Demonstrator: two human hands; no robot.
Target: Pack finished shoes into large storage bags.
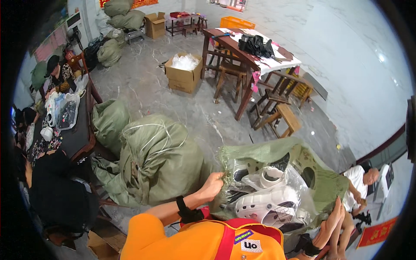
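Observation:
A green woven sack (329, 190) stands open at my front, its mouth spread wide. My left hand (212, 186) is closed on the sack's left rim. On the opposite side, my right hand (334, 216) grips the right edge, its fingers partly hidden by the cloth. Inside lie white clogs (264, 203) with round holes and black patterned parts, some under a clear plastic bag (305, 193). A white ring-shaped piece (272, 174) sits on top of them. The lower part of the contents is hidden.
A bulging tied sack (160, 160) stands to my left, with another green sack (110, 121) behind. Farther off are a cardboard box (184, 78), a wooden table (249, 60) and stools (284, 119). People sit at a dark table (76, 138) at left; another person (357, 184) sits at right.

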